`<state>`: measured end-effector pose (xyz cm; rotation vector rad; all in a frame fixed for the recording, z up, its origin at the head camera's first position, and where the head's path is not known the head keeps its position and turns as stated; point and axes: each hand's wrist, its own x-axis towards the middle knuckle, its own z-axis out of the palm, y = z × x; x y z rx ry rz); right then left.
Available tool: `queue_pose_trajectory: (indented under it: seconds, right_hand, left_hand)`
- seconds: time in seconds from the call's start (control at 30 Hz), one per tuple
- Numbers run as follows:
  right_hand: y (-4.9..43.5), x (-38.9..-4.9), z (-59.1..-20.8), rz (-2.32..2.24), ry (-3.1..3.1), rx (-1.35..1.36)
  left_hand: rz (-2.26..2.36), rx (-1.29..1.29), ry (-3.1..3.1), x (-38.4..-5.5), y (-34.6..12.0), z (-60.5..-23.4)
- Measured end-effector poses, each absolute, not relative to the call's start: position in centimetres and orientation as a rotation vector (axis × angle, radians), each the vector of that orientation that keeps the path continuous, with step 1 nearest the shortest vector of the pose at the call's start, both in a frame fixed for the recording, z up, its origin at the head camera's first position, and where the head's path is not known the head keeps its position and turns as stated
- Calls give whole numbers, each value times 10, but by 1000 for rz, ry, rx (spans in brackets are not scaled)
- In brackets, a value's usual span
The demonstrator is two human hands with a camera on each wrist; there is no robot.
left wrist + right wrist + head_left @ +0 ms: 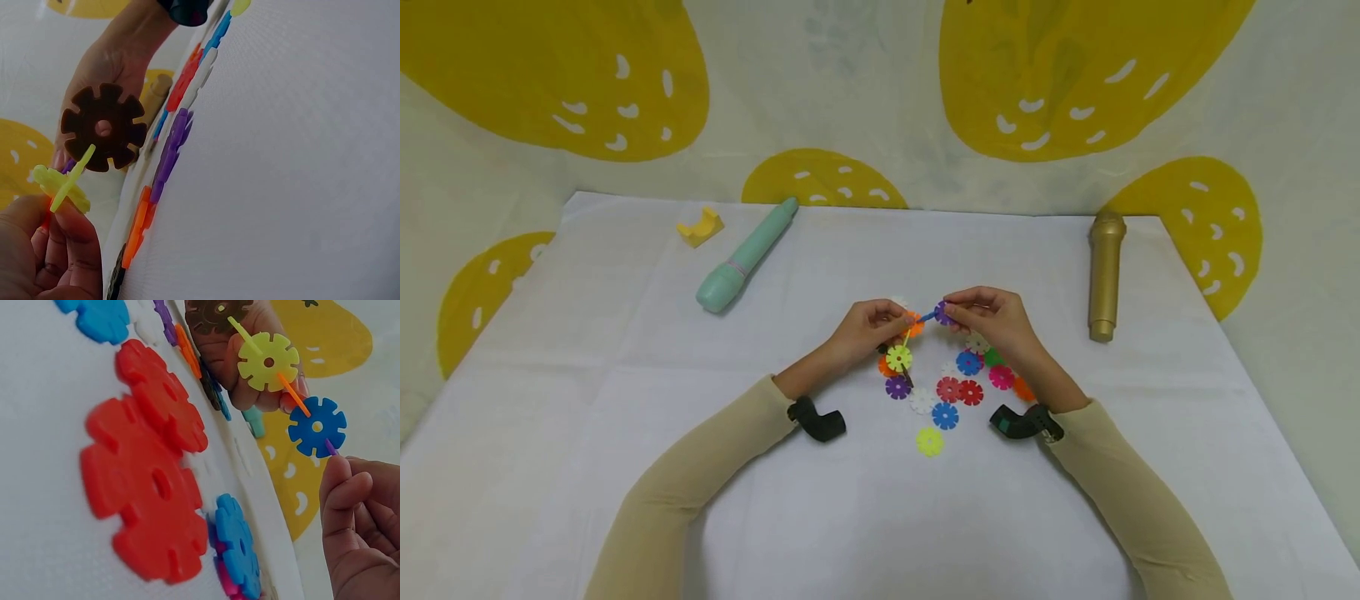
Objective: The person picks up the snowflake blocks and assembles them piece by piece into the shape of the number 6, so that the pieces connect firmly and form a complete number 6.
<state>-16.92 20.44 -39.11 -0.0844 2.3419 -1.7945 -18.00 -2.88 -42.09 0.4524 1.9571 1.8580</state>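
Slotted plastic building discs are joined edge to edge in a chain between the two hands. My left hand (871,327) pinches an orange disc (915,325). From it hang yellow discs (898,358) and a brown disc (78,122) at the chain's end. Thumb and fingers of my right hand (996,321) pinch a purple disc (945,313), slotted into the blue disc (300,430) between the hands. In the right wrist view, the purple disc shows only as a thin edge at the fingertips of the right hand (362,519).
Loose discs lie below the hands, among them a red one (972,392), a blue one (945,416) and a yellow one (929,442). A mint-green toy microphone (748,257) and a yellow holder (702,227) lie back left. Back right lies a gold microphone (1104,279).
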Motion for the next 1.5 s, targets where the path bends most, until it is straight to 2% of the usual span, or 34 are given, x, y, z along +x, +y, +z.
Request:
queue_pose_trajectory:
  seconds: [0.9,1.2,1.5]
  right_hand:
    - [202,-167,-391,-1805,2331,-134]
    - [202,-165,-387,-1790,2284,-36]
    - [197,-164,-390,-1856,2155,-143]
  left_hand:
    - [1838,539,2038,-180,-28,-423]
    - [1909,456,1964,-179,-25,-421]
    - [1915,442,1971,-178,-26,-419]
